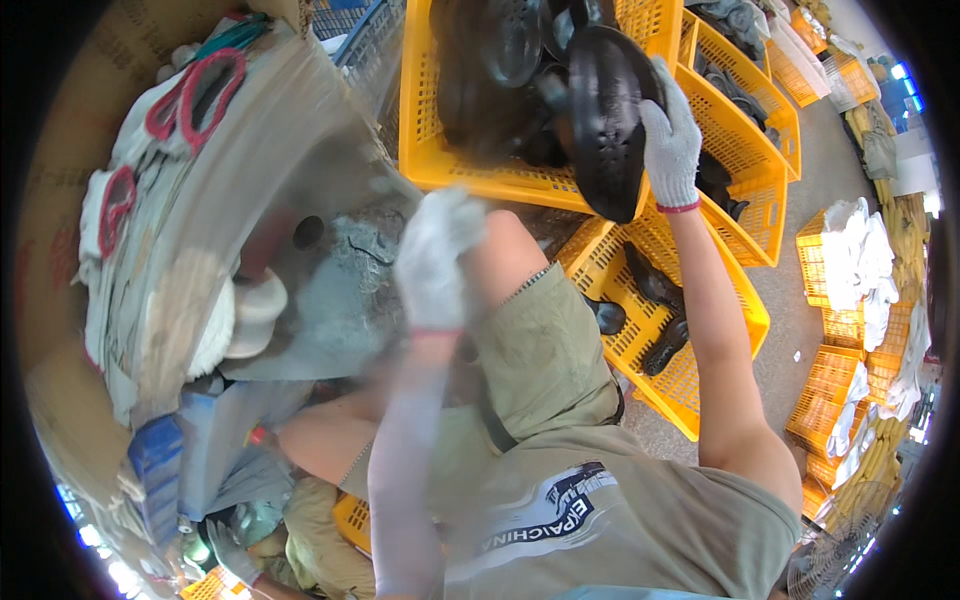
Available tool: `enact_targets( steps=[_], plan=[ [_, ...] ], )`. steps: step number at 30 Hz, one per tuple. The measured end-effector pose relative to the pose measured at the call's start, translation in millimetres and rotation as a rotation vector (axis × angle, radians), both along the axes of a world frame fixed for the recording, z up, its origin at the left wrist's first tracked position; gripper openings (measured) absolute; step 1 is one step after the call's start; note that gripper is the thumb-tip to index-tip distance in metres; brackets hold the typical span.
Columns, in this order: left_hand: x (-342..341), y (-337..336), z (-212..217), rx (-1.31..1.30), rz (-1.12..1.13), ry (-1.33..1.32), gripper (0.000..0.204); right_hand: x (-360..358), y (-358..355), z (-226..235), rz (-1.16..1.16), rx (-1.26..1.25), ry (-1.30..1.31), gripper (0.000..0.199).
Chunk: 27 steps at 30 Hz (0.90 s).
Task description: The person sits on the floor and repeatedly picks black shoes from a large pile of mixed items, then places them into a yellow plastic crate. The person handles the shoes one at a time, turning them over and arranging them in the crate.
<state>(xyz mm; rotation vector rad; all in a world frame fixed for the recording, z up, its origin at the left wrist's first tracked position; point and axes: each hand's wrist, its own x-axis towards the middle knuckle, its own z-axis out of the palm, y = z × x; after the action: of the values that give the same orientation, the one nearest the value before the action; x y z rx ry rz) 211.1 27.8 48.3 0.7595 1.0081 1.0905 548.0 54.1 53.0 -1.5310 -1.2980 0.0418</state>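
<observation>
My right hand (pixel 672 140), in a pale knitted glove with a red cuff, grips a black perforated shoe (pixel 607 120) by its right edge. The shoe is held upright on its end over the near right corner of a yellow crate (pixel 490 182) of similar black shoes (pixel 512 45). My left hand (pixel 437 260), gloved too, is above my lap beside my bare knee, apart from the shoe. Motion blurs it, so its fingers and anything in them cannot be made out. A grey work surface (pixel 300 345) lies to its left.
Below my right forearm a yellow crate (pixel 735 300) holds several black shoes (pixel 655 275). More yellow crates (pixel 765 200) stand behind it. Cloths and red-rimmed pieces (pixel 212 100) hang on a cardboard box (pixel 75 150) at left. Another person's gloved hand (pixel 232 553) shows at lower left.
</observation>
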Motion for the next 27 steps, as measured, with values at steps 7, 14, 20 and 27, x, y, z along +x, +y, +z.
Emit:
enact_targets(
  steps=[7, 14, 20, 27],
  plan=[
    [-6.7, -39.5, -44.0, -0.051, 0.232, -0.193, 0.048, -172.3, -43.7, 32.9, 0.549, -0.487, -0.268, 0.102],
    [-120.8, 27.7, -53.7, -0.239, 0.434, -0.760, 0.064, -295.4, -36.5, 2.3, 0.598, -0.442, 0.216, 0.091],
    [-159.1, 87.7, -108.1, -0.219, 0.299, -0.592, 0.068, -357.7, 10.8, -33.3, 0.452, -0.325, 0.185, 0.078],
    [-234.7, 50.2, -165.3, 0.081, 0.578, 0.784, 0.056, -373.0, 29.1, -23.1, 0.641, -0.527, 0.174, 0.044]
  ],
)
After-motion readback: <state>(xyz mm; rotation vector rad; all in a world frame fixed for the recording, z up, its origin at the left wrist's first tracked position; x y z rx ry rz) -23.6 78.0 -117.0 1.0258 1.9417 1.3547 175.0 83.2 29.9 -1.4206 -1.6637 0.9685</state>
